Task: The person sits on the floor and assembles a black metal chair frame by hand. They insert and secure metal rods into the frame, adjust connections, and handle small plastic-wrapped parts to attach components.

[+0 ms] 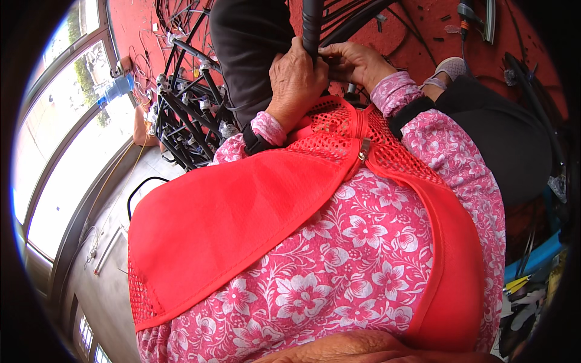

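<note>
My left hand (297,81) is closed around the lower part of a thick black tube (312,27), which looks wrapped and runs up between my knees. Just to its right, my right hand (352,63) has its thumb and fingers drawn together beside the same tube; what its fingertips hold is hidden behind the tube and the left hand. Thin black cables or strips (347,16) lie past the tube. Below the hands is the mesh front of a red vest (331,122), worn over a pink floral shirt.
A pile of black tubes with plastic-wrapped joints (190,109) stands at the left, near a blue plastic bottle (115,88) by the windows. Black scraps litter the red floor (417,36). A tool with an orange collar (465,20) lies upper right; a blue container's rim (535,256) shows lower right.
</note>
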Demonstrator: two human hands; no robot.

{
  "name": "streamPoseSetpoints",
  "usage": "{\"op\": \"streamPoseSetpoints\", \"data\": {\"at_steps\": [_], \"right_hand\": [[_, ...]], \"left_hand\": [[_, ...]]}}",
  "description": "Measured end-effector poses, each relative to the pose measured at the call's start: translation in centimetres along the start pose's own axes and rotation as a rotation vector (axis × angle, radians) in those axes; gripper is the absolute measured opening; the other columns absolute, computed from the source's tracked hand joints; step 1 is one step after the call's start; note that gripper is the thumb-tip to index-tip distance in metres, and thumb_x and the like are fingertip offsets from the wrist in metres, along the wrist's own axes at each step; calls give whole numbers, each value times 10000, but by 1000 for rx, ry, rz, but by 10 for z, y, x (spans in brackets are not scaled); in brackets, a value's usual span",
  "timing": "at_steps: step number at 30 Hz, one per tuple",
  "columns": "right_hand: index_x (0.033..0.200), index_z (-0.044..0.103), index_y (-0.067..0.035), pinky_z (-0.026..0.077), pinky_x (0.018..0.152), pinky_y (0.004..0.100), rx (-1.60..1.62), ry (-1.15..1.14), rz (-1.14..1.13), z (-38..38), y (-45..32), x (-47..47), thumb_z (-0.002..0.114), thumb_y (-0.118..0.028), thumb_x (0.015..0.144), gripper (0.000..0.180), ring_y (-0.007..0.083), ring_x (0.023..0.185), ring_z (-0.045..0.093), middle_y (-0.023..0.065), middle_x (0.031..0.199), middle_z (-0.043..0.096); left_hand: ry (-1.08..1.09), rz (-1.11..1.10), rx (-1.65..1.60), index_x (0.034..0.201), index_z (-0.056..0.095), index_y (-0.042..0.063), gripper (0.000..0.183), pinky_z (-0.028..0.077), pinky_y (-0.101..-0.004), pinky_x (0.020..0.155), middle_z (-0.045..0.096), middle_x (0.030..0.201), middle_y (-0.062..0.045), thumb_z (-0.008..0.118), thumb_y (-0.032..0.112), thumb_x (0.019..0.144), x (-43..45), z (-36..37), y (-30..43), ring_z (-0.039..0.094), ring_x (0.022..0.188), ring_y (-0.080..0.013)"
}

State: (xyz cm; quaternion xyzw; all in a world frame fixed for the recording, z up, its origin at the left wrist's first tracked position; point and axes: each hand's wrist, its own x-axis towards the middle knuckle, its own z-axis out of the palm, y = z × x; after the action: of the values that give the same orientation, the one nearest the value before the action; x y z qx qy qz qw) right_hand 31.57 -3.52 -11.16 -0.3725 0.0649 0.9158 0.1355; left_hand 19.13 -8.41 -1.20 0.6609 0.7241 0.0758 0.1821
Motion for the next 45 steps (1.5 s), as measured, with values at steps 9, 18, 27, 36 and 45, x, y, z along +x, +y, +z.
{"op": "streamPoseSetpoints", "data": {"at_steps": [9,18,27,36,45], "right_hand": [[977,633,-83,582,795,390,-157,75,-78,15,12,-25,622,-276,859,226,237,857,661,71,954,659],[947,621,-62,601,758,387,-252,60,-156,25,40,-30,572,-194,868,161,231,786,676,89,886,662],[884,620,-15,621,733,338,-337,34,-72,18,-2,-24,566,-86,813,114,234,738,680,106,855,661],[868,628,33,620,765,358,-112,-28,-75,-2,26,-14,542,24,805,107,261,817,698,144,874,672],[869,592,36,624,763,367,-89,23,-73,1,10,-7,576,45,792,79,294,819,699,154,899,641]], "left_hand": [[-11,0,7,1003,549,47,291,500,-500,759,671,763,-191,671,227,810,-17,-10,-3,646,741,-415],[-29,-23,10,1002,550,48,289,498,-498,760,670,791,-198,673,223,809,-43,-22,-13,645,766,-410],[11,-11,-20,980,533,39,270,485,-515,751,671,793,-205,653,212,811,-10,-21,-4,633,748,-426],[-14,73,58,900,501,29,251,475,-451,735,672,761,-182,654,173,761,-27,-2,-7,656,727,-371],[-59,-23,4,1012,539,30,309,493,-521,791,687,819,-225,626,240,803,-8,-12,-4,649,807,-451]]}}
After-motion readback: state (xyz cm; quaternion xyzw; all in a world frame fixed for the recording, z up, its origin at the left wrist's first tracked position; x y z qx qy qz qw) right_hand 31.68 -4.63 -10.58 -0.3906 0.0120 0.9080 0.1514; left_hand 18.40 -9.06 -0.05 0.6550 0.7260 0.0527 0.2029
